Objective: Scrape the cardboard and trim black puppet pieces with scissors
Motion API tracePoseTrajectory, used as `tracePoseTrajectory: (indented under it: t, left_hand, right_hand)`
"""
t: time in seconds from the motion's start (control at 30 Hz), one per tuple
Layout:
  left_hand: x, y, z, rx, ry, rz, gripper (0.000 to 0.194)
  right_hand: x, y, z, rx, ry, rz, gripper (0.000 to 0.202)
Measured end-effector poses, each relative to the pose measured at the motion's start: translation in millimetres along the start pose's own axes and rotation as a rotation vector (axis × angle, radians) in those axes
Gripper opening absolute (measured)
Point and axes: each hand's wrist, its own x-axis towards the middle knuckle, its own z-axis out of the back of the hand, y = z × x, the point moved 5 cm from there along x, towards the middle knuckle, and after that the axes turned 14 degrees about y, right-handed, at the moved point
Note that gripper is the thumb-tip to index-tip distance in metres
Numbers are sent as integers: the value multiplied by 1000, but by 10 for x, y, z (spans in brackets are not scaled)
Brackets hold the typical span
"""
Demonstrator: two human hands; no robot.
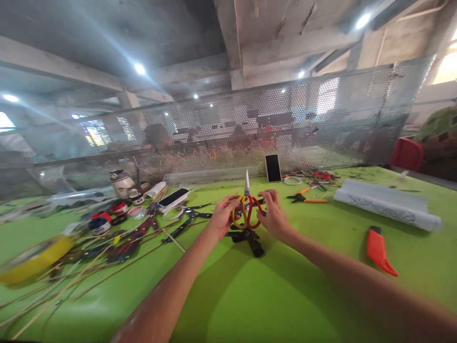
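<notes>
A pair of scissors (247, 183) with one yellow and one red handle points blades-up over the green table. My left hand (223, 216) is closed on the yellow handle loop. At the red loop, my right hand (275, 216) has its fingers curled, with the thumb against the loop's edge. Below the scissors lies a dark object (252, 243) with short black arms; its kind is unclear. Left of my hands, a black jointed tool or frame piece (191, 215) rests among thin bamboo strips (143, 257).
To the left are yellow tape (39, 257), small jars (100, 223), a white phone (173, 199) and a flask (121, 183). A dark-screened phone (273, 168) stands at the back. Rightward lie orange-handled pliers (307, 199), a rolled sheet (385, 205) and a red-orange handled tool (378, 250).
</notes>
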Motion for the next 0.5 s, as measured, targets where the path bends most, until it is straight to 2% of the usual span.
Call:
tracePoseTrajectory:
  t: [0.1, 0.13, 0.3, 0.5]
  left_hand:
    - [1, 13, -32, 29, 21, -7, 40]
    - [4, 14, -45, 48, 36, -11, 41]
    - [36, -33, 18, 193, 37, -45, 38]
    - [4, -170, 185, 427, 30, -89, 18]
  right_hand:
    - [40, -179, -87, 232, 75, -130, 10]
    - [44, -210, -125, 303, 99, -163, 7]
    - [32, -168, -165, 563, 113, -211, 25]
    - [90, -261, 187, 635, 31, -214, 36]
